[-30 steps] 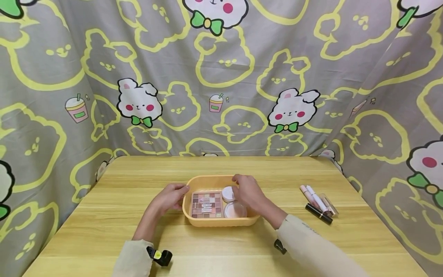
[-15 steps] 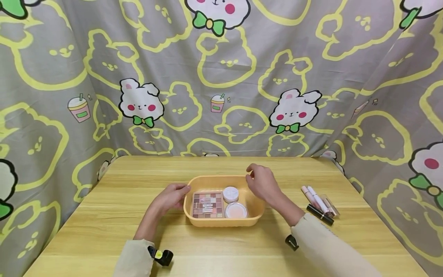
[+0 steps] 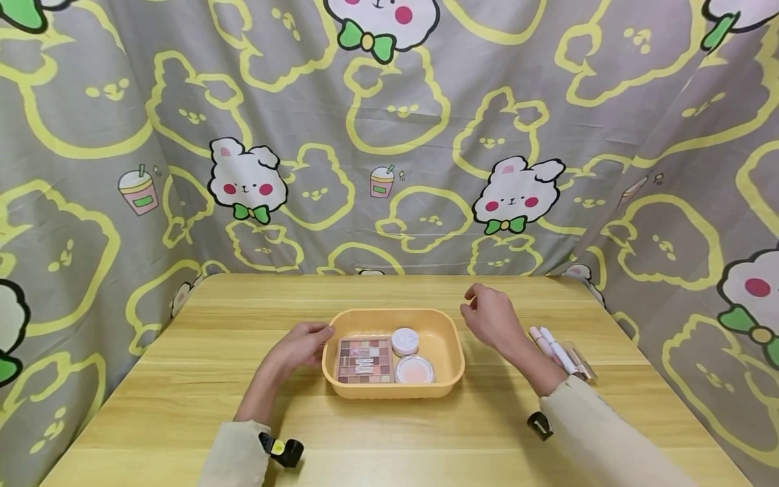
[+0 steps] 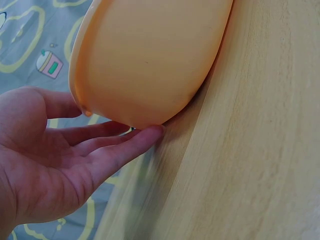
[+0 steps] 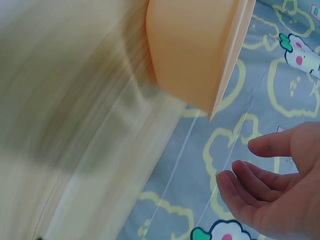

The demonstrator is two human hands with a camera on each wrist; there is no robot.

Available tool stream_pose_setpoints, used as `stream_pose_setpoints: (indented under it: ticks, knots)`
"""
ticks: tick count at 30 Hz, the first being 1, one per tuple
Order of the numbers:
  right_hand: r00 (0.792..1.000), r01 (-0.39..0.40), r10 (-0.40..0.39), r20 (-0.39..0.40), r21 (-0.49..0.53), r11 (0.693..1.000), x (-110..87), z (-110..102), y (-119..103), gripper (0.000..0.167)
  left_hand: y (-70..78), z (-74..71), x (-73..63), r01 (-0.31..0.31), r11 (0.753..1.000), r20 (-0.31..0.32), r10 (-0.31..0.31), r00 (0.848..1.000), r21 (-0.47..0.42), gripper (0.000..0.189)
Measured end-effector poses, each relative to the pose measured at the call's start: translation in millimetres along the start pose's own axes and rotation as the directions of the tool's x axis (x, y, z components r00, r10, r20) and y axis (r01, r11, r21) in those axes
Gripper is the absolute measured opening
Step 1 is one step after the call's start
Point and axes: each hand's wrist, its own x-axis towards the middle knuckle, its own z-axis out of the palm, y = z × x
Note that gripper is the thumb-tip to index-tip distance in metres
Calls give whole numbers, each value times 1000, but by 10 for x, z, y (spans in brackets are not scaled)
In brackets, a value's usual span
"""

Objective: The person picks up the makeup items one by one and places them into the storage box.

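A yellow plastic basket [image 3: 453,338] stands on the table in the head view. Inside it lie an eyeshadow palette [image 3: 364,360], a small white round case [image 3: 405,341] and a round powder compact [image 3: 415,370]. My left hand [image 3: 301,346] holds the basket's left end, thumb at the rim and the other fingers against the outer wall, as the left wrist view shows. Off the basket's right end, my right hand [image 3: 494,318] hovers with loosely bent fingers and nothing in them. A gap separates its fingertips from the basket [image 5: 195,50] in the right wrist view.
Right of the basket lie a pinkish tube [image 3: 544,341], a white tube [image 3: 558,348] and a small clear-and-brown case [image 3: 579,360], partly behind my right forearm. The wooden table [image 3: 389,439] meets a patterned curtain [image 3: 426,223] at the back and sides.
My right hand has moved out of the basket, over its right end and further right. The forearm now covers the black tube. My left hand has stayed at the basket's left end.
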Motion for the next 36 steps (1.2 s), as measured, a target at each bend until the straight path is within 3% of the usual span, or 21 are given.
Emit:
stream_pose_setpoints:
  ticks: [11,22,30,36]
  knots:
    - [996,-33,41,83,-104,994,-37,-164,261,23,20,10,-1,3,1000,-14,-2,1000,9,53]
    - [975,-67,104,196,-186,980,-92,-270,452,29,11,4,4,2,1000,-21,-1,1000,12,52]
    - [958,-35,95,271,-217,975,-133,-336,586,8,17,2,-5,-2,1000,-28,2,1000,21,51]
    - [960,-27,83,266,-208,978,-195,-336,695,23,16,6,-12,-3,1000,-24,4,1000,25,51]
